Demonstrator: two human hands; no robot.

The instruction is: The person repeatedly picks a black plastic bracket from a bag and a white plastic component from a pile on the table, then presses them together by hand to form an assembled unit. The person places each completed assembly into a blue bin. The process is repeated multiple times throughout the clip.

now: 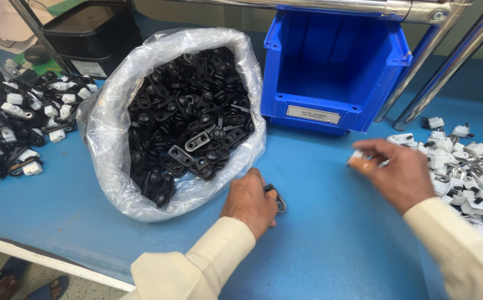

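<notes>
Pinching a black clip (276, 198) in my left hand (251, 201) at lower centre, my right hand (395, 173) pinches a white piece (357, 156) from the right pile (469, 172); assembled heap (13, 125) upper left, bag (183, 119) mostly full.

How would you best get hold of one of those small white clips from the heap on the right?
Pinch a white clip by its blocky white body, between thumb and fingertip, probably from above and from the heap's left edge, where the right hand already reaches. Pieces there lie loose and singly on the blue table, while farther in they tangle with metal rings.
</notes>
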